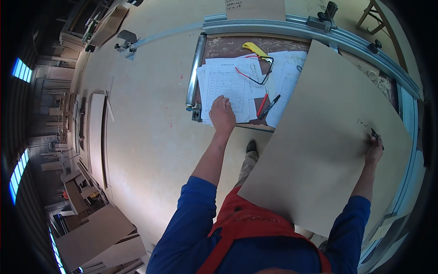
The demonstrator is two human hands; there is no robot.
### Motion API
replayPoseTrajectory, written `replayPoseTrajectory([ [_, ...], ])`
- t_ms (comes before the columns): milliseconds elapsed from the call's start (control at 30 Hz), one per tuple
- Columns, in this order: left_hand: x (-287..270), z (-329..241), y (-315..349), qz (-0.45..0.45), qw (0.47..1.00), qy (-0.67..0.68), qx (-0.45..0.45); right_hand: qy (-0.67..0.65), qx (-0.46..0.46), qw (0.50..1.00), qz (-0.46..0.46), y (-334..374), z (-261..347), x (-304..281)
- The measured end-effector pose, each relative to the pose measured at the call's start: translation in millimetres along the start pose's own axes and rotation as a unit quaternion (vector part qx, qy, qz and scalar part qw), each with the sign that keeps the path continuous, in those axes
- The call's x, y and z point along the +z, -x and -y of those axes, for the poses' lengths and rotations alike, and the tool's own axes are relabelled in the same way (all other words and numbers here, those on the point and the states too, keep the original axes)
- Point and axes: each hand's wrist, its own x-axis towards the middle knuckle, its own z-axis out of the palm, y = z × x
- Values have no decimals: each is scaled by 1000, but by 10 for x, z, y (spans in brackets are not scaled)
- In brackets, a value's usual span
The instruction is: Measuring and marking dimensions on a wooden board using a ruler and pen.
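Observation:
A large brown board (315,137) lies tilted across the right side of the worktable, its near corner close to my body. My right hand (375,150) grips a black marker (374,133), its tip beside a few short dark marks on the board. On the left, my left hand (222,115) rests on a printed sheet (224,86) with a table on it, fingers slightly bent and holding nothing that I can see. Right of that sheet lie a red pen (262,104), a second black marker (272,104) and glasses (261,82) with red-tipped temples.
A yellow utility knife (253,49) lies behind the papers. Metal rails (269,26) run along the table's far and right sides, with a black-knobbed stop (325,20). A metal roller (196,68) borders its left edge. Panels (96,137) and board stacks (93,233) lie on the left.

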Motion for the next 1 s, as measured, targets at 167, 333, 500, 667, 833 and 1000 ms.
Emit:
replayPoseTrajectory([
  [167,226,30,-198,-26,994,-104,-2,-14,5,1000,-25,-76,21,6],
  [333,379,62,-121,-37,993,-106,-22,-30,5,999,-27,-50,25,56],
  [500,373,14,-38,-38,990,-133,-28,-42,6,999,-1,13,45,-74],
  [667,411,-7,14,-39,989,-142,-30,-41,6,999,5,28,69,-170],
  [833,409,26,19,-30,988,-146,-27,-40,3,999,5,69,39,-147],
  [1000,315,7,-189,-7,985,-171,-14,-49,0,999,6,35,32,-100],
])
